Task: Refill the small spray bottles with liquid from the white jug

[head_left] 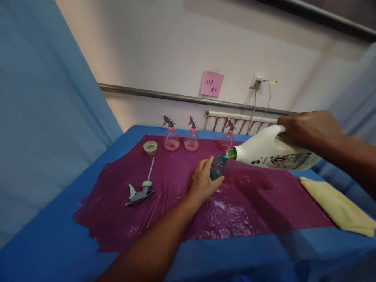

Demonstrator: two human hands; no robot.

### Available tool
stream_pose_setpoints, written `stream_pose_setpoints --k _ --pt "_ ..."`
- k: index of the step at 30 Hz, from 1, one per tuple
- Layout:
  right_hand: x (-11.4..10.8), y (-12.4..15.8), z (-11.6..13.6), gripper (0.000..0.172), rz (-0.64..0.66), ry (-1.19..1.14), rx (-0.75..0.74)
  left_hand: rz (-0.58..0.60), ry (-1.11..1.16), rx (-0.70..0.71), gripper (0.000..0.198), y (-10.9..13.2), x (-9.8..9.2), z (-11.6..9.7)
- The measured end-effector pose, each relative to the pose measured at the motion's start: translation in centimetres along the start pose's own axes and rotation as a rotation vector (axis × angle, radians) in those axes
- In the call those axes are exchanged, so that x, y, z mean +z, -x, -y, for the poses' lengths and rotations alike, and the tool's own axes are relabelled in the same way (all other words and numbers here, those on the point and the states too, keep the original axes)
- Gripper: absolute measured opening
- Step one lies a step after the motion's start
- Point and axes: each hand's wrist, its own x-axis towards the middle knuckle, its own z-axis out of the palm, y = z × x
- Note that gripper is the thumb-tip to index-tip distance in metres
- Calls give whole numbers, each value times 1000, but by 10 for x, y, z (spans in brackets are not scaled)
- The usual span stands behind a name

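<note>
The left hand [202,181] clasps the clear spray bottle [218,167] and the right hand [308,128] grips the tilted detergent jug [268,150], so it seems best to pour slowly with the green spout [231,153] centred over the neck.

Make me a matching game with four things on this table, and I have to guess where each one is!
Things:
1. white jug
2. small bottle
3. spray head
4. yellow cloth

Places:
A. lying loose on the purple sheet, towards the left
B. held tilted in the right hand
C. lying on the blue cover, at the right
D. gripped by the left hand

Pairs: 1-B, 2-D, 3-A, 4-C
</note>
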Motion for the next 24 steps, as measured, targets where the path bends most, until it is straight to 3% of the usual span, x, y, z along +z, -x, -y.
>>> stream_pose_setpoints --k 16,24 --pt "-5 1 3 33 43 19 0 2 -4 8 86 0 2 2" --pt "1 0 1 31 -4 25 2 -19 2 20 84 1 2 2"
